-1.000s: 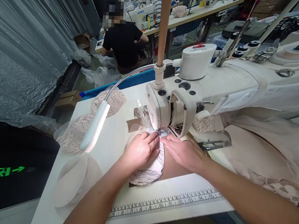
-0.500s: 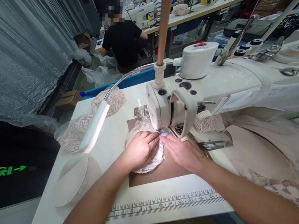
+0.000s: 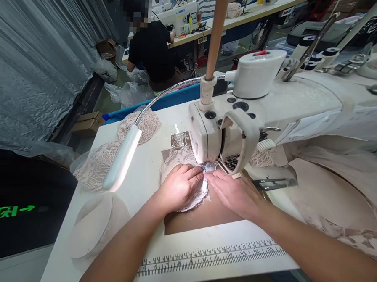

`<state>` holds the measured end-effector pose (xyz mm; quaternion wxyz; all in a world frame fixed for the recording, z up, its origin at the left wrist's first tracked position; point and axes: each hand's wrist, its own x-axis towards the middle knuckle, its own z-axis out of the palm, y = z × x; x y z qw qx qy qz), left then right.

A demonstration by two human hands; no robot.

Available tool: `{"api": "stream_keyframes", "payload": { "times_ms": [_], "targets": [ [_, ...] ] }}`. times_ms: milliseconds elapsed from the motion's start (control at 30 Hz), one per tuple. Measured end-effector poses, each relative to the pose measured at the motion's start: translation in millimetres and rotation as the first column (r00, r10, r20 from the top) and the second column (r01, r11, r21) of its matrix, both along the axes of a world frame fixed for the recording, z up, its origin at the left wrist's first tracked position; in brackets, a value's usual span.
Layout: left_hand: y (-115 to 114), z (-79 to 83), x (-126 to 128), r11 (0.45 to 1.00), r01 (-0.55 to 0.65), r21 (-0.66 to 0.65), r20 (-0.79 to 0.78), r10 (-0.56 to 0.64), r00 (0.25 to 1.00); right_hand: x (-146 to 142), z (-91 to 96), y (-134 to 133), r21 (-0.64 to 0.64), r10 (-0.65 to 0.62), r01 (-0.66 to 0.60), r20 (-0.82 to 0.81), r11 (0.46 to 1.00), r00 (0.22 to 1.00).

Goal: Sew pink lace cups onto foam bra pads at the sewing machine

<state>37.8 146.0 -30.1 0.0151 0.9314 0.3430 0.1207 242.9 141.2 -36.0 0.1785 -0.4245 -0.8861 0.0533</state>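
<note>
A cream sewing machine (image 3: 272, 107) stands over the white table (image 3: 147, 197). A pale lace cup piece (image 3: 194, 199) lies under its presser foot (image 3: 210, 166). My left hand (image 3: 177, 186) lies flat on the lace, fingers together and pointing at the foot. Just right of the needle, my right hand (image 3: 233, 193) presses the fabric down, its fingers stretched toward the foot. Both hands touch the lace and neither lifts it.
A white gooseneck lamp (image 3: 122, 158) hangs over the table's left side. Lace cups (image 3: 95, 165) and plain cup pieces (image 3: 92, 224) lie at the left. A printed ruler (image 3: 207, 255) runs along the front edge. Beige fabric (image 3: 331, 194) is heaped at the right. A person in black (image 3: 150, 50) sits behind.
The lace piece has fed away from me under the foot, so less of it shows below my hands. Both hands stayed at the foot.
</note>
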Motion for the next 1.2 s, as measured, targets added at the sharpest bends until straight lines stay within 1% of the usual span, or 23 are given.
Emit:
{"api": "stream_keyframes", "payload": {
  "times_ms": [167,300,433,600,733,867,933,1067,1133,1200],
  "targets": [
    [5.6,-1.4,-1.2,1.0,-0.021,-0.003,0.003,0.021,1.0,-0.8,0.3,-1.8,0.039,-0.023,0.024,-0.012,0.999,1.0],
    [6.6,-1.4,-1.8,1.0,-0.013,0.015,0.011,0.012,1.0,2.2,-0.5,-1.7,0.065,0.008,-0.005,-0.045,0.998,0.999],
    [4.5,-2.7,-0.3,1.0,-0.011,0.018,0.042,0.01,0.999,4.5,-2.7,-1.0,0.047,0.029,-0.027,-0.043,0.999,0.999],
    [4.6,-5.3,0.5,1.0,-0.018,-0.009,0.057,0.019,0.998,3.9,-7.5,-0.9,0.039,0.019,-0.017,-0.046,0.999,0.999],
    [6.3,-3.8,-0.4,0.998,-0.063,0.005,0.046,0.063,0.997,2.7,-11.6,-0.1,0.068,-0.005,0.007,-0.038,0.998,0.999],
    [5.5,1.1,-2.8,0.995,-0.099,0.007,0.022,0.098,0.995,2.5,-10.4,0.4,0.097,-0.024,0.026,-0.024,0.995,0.999],
    [3.5,3.6,-4.4,0.996,-0.088,-0.011,0.008,0.089,0.996,2.6,-7.9,0.7,0.096,-0.039,0.043,-0.042,0.995,0.998],
    [-0.9,8.0,-5.9,0.997,-0.025,-0.067,0.009,0.026,1.0,3.0,-3.3,1.5,0.065,-0.078,0.083,-0.077,0.994,0.994],
    [-2.0,9.8,-5.9,0.996,-0.001,-0.093,0.02,0.003,1.0,3.2,-1.8,1.2,0.054,-0.08,0.084,-0.078,0.995,0.994],
    [-2.0,11.0,-5.9,0.994,0.02,-0.107,0.025,-0.017,1.0,3.2,-0.4,0.1,0.043,-0.054,0.057,-0.079,0.997,0.995]
  ]
}}
